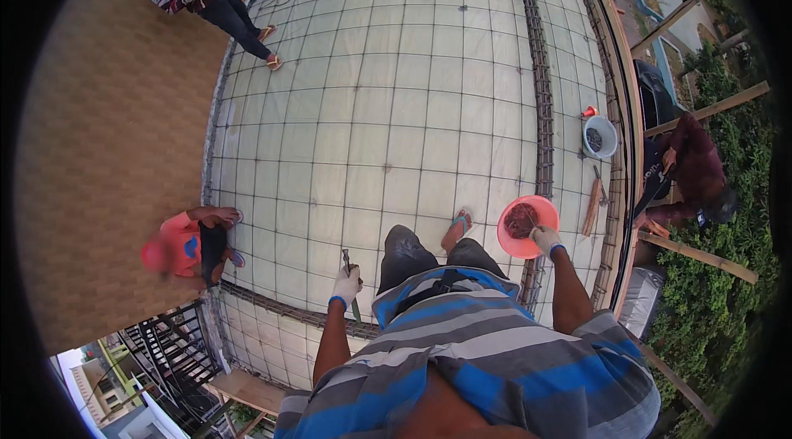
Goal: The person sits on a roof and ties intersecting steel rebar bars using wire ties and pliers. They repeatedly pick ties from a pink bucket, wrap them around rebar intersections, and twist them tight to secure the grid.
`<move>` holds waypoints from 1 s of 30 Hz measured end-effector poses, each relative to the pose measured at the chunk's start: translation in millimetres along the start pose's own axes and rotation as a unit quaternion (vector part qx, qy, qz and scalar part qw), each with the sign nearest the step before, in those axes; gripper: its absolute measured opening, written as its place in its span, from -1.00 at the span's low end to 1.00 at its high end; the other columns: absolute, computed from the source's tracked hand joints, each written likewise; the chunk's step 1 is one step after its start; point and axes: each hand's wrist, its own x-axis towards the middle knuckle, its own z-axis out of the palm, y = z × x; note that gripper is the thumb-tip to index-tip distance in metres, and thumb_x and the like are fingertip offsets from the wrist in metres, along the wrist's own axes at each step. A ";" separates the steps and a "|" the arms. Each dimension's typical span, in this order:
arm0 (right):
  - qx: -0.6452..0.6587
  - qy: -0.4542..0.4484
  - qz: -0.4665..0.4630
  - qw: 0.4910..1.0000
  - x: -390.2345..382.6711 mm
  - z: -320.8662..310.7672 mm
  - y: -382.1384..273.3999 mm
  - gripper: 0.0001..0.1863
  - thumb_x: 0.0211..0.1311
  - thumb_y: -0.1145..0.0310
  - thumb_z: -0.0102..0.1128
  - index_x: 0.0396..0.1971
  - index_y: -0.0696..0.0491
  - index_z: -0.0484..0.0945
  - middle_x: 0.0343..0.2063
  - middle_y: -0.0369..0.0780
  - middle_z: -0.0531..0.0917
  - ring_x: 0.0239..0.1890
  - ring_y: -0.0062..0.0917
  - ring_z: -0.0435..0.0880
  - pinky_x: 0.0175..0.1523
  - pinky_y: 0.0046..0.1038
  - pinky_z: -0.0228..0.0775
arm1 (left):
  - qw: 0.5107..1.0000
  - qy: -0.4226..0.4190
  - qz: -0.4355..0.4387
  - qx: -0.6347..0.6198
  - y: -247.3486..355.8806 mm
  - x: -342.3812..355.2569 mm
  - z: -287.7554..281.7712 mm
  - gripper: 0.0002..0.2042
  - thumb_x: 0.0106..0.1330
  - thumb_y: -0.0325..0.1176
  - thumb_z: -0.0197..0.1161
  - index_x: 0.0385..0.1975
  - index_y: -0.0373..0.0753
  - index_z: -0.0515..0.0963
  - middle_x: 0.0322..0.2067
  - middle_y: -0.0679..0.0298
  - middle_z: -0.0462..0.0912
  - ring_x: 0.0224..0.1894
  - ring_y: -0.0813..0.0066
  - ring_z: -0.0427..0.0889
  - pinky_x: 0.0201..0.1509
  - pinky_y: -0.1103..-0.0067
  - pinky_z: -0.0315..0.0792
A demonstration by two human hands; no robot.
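My gloved left hand [347, 282] grips a metal tool [346, 261] with a green handle, held upright beside my left thigh. My gloved right hand [545, 240] is at the pink bucket [549, 213], closed on thin wire over the dark reddish heap [518, 219] inside it. My knees are bent above a grid of tied steel bars [388, 125] on pale sheeting, and my sandalled foot [458, 229] shows left of the bucket.
A standing person [214, 10] and a crouching person [186, 249] are along the left edge by tiled roofing [115, 158]. Another person [693, 158] works beyond the right formwork edge. A light blue bucket [609, 134], a wooden-handled tool [591, 208] and raised rebar beams [542, 92] lie rightward.
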 end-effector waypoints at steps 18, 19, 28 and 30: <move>0.216 0.096 0.203 0.950 54.7 -59.2 -114.2 -0.73 0.50 0.27 0.07 -0.17 0.12 0.68 -0.46 -0.34 0.60 -0.44 -0.62 0.51 -0.28 -0.46 0.40 | 0.919 -0.188 -0.148 0.313 221.4 245.3 35.6 -0.73 0.53 -0.17 0.11 -0.20 -0.30 0.52 -0.51 0.20 0.60 -0.57 0.38 0.60 -0.51 0.36 0.50; 0.212 0.083 0.206 0.952 56.3 -59.8 -121.0 -0.74 0.47 0.26 0.07 -0.25 0.09 0.69 -0.46 -0.34 0.61 -0.44 -0.61 0.52 -0.28 -0.45 0.41 | 0.916 -0.207 -0.131 0.317 265.7 266.0 42.9 -0.75 0.51 -0.19 0.11 -0.22 -0.29 0.51 -0.50 0.20 0.60 -0.57 0.38 0.59 -0.52 0.37 0.49; 0.273 0.047 0.391 0.877 74.0 -28.9 -195.3 -0.75 0.32 0.24 0.07 -0.45 -0.01 0.67 -0.51 -0.34 0.63 -0.53 -0.56 0.56 -0.43 -0.42 0.36 | 0.933 -0.042 0.231 0.273 633.3 460.4 56.0 -0.64 0.56 -0.11 0.13 0.12 -0.26 0.49 -0.43 0.28 0.55 -0.47 0.49 0.53 -0.38 0.47 0.49; 0.263 0.053 0.429 0.863 75.0 -39.6 -201.1 -0.76 0.33 0.23 0.06 -0.42 -0.03 0.66 -0.50 -0.36 0.62 -0.54 -0.57 0.54 -0.46 -0.42 0.33 | 0.946 -0.048 0.240 0.214 686.2 454.5 80.8 -0.62 0.57 -0.10 0.13 0.15 -0.26 0.48 -0.40 0.28 0.55 -0.45 0.52 0.52 -0.38 0.51 0.48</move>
